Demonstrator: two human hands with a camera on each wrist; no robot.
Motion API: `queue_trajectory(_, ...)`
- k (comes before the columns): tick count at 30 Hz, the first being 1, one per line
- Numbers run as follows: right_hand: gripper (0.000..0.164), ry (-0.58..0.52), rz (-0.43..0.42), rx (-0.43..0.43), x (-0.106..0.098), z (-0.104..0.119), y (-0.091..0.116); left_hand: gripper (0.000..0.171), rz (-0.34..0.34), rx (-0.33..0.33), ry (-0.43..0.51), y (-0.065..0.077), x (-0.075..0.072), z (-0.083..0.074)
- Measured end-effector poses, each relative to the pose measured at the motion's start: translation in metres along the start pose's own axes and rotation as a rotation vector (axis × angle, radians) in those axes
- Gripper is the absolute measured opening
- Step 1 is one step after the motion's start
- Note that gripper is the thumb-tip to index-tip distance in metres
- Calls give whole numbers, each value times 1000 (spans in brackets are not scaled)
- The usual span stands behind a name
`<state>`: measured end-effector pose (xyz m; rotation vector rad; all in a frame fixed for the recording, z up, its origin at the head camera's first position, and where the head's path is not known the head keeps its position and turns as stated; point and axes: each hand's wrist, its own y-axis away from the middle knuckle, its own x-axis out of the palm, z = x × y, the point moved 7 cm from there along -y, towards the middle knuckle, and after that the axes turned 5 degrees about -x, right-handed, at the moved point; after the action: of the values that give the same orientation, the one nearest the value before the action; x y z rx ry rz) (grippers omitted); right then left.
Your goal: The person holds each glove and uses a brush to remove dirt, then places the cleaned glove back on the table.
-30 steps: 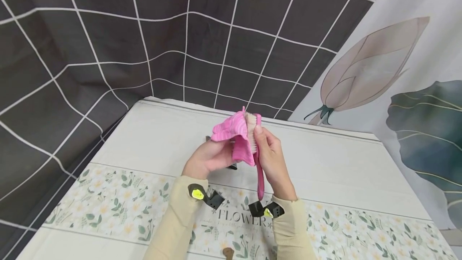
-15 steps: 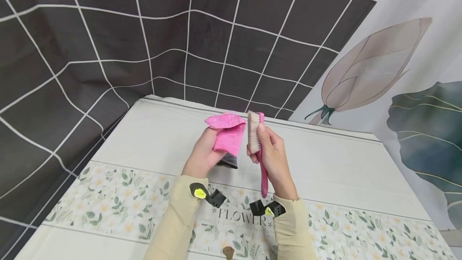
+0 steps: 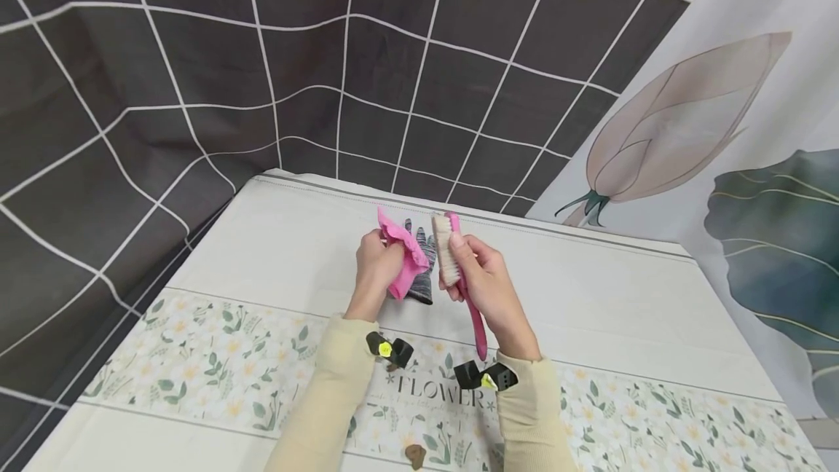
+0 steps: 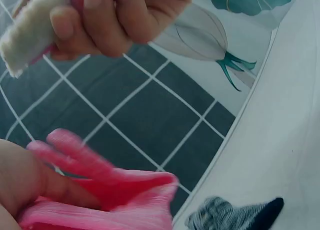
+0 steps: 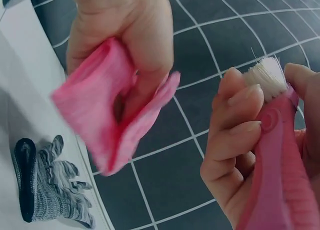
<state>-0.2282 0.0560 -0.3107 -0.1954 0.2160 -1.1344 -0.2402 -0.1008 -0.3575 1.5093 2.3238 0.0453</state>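
My left hand (image 3: pixel 378 266) holds a pink knit glove (image 3: pixel 411 275) over the far part of the table. In the left wrist view the glove (image 4: pixel 145 210) shows a folded edge and finger-like ends, with my fingers tucked into its fold. Opposite it, my right hand (image 3: pixel 491 286) grips a pink-handled brush (image 3: pixel 476 326), thumb by the head, bristles turned left. The right wrist view shows fingers curled about the pale bristles (image 5: pixel 270 78) and the neck of the brush. A grey-black knit glove (image 3: pixel 422 286) lies on the table, partly covered in the head view by the pink one.
A white tablecloth (image 3: pixel 590 297) with a floral band and FLOWER lettering covers the table. Near the front lies a small brown piece (image 3: pixel 415 455). Behind hangs a dark curtain (image 3: pixel 367 115) with white grid lines; a leaf-print curtain (image 3: pixel 655 137) is at right.
The brush and pink glove have come apart. My left hand has turned over and the pink glove droops to the right, uncovering more of the grey glove. The brush has shifted slightly left.
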Motion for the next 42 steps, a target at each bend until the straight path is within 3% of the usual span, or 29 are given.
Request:
queue_trajectory(2, 36, 20, 28, 8, 3, -2, 0, 25, 38, -20, -21, -2, 2, 6)
queue_trajectory(5, 35, 46, 71, 32, 7, -5, 0, 28, 113, -86, 23, -6, 7, 17)
queue_trajectory(10, 36, 116, 84, 60, 9, -11, -1, 8, 236, -97, 216, -10, 19, 17)
queue_trajectory(14, 37, 183, 14, 59, 2, -17, -3, 22, 329, -58, 412, -7, 28, 9)
queue_trajectory(17, 36, 219, -63, 51, -6, -20, -4, 27, 414, -46, 496, -2, 35, 3)
queue_trajectory(20, 35, 248, -147, 41, -13, -19, -5, 28, 495, -28, 519, 4, 41, -3)
queue_trajectory(22, 34, 263, -192, 34, -17, -17, -5, 28, 514, 11, 497, 8, 43, -8)
queue_trajectory(25, 35, 317, -256, -3, -23, -17, -6, 27, 489, 106, 403, 14, 44, -15)
queue_trajectory(27, 34, 374, -300, -42, -31, -29, -8, 25, 456, 183, 335, 17, 43, -21)
queue_trajectory(30, 33, 521, -366, -120, -47, -65, -16, 23, 409, 288, 280, 22, 40, -30)
queue_trajectory(35, 31, 696, -397, -234, -64, -124, -30, 20, 289, 299, 330, 21, 32, -32)
queue_trajectory(38, 32, 654, -357, -214, -53, -105, -26, 19, 228, 276, 394, 20, 27, -30)
queue_trajectory(42, 32, 594, -312, -173, -27, -48, -11, 20, 135, 280, 448, 18, 22, -27)
